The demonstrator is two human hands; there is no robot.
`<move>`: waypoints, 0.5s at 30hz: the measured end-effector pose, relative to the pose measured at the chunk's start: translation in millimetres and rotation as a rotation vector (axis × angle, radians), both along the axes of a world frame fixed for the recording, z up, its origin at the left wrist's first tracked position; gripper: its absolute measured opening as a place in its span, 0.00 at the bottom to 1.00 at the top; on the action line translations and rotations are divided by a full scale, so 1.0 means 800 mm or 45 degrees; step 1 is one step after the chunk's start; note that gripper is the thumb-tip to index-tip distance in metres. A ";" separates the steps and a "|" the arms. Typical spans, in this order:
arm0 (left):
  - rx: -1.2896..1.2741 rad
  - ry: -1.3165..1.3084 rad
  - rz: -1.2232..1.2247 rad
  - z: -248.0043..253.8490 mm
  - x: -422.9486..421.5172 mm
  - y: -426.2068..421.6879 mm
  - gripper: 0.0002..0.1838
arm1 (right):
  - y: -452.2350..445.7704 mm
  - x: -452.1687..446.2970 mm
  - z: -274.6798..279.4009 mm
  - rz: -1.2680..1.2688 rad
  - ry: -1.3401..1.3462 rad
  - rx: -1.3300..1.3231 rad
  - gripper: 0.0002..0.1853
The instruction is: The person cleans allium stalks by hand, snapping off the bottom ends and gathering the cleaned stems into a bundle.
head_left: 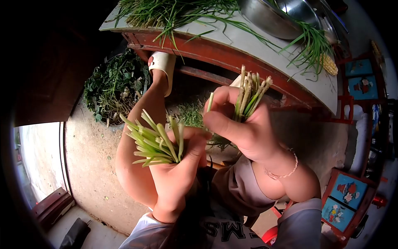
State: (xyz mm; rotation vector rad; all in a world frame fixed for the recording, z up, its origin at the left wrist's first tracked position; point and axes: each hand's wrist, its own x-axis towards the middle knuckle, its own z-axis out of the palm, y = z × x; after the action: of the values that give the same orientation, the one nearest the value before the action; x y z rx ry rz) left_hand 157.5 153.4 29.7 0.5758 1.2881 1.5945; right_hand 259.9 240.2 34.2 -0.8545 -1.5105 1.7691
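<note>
**Lettered shirt [226, 230] below, left hand [176, 172] and right hand [246, 130] above**

From my distant post I had the left hand wrapped around pale green stalks [156, 143], their ends fanned outward, and the right hand around brown-ended stalks [249, 93], with a single stalk [210, 101] apparently pinched at thumb and forefinger. Both bundles stood between shirt and table [317, 89], where more long greens [178, 12] lay. Whether the hands touched, I could not tell. Good handling, I judged, called for a firm but uncrushing left grip, levelled ends, and stalks parted singly.
</note>
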 end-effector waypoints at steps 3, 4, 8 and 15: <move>0.011 0.012 -0.044 -0.002 -0.004 -0.001 0.03 | 0.001 0.000 -0.001 0.040 -0.058 0.041 0.05; 0.003 0.024 -0.047 -0.002 -0.005 -0.001 0.02 | 0.001 -0.001 0.002 0.022 -0.013 0.040 0.06; -0.045 -0.024 -0.099 -0.001 -0.007 -0.002 0.03 | 0.006 -0.008 0.002 -0.216 0.059 -0.133 0.09; -0.077 -0.104 -0.088 0.002 -0.009 0.000 0.05 | 0.008 -0.002 0.013 0.001 0.030 -0.121 0.07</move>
State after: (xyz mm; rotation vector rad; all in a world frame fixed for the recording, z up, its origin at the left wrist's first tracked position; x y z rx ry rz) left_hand 150.6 153.4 30.9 0.5073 1.2388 1.5020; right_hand 258.4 246.3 44.2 -0.8761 -1.4214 1.8578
